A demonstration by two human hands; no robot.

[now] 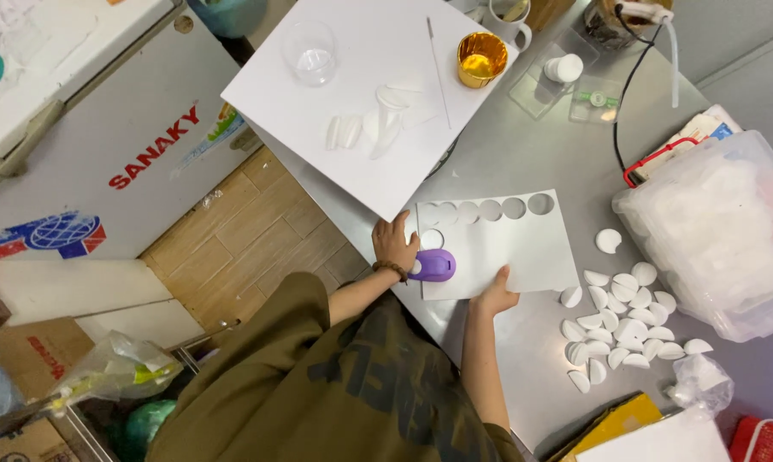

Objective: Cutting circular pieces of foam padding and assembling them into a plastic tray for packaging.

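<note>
On the white sheet [523,248], left hand [393,245] presses purple punch [433,265].

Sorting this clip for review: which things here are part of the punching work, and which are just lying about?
In use:
left hand pressing the purple punch
right hand steadying the white sheet
cut white discs piled beside it

Lying about:
gold cup
clear glass
mug
plastic tub
white chest freezer
black cable
</note>
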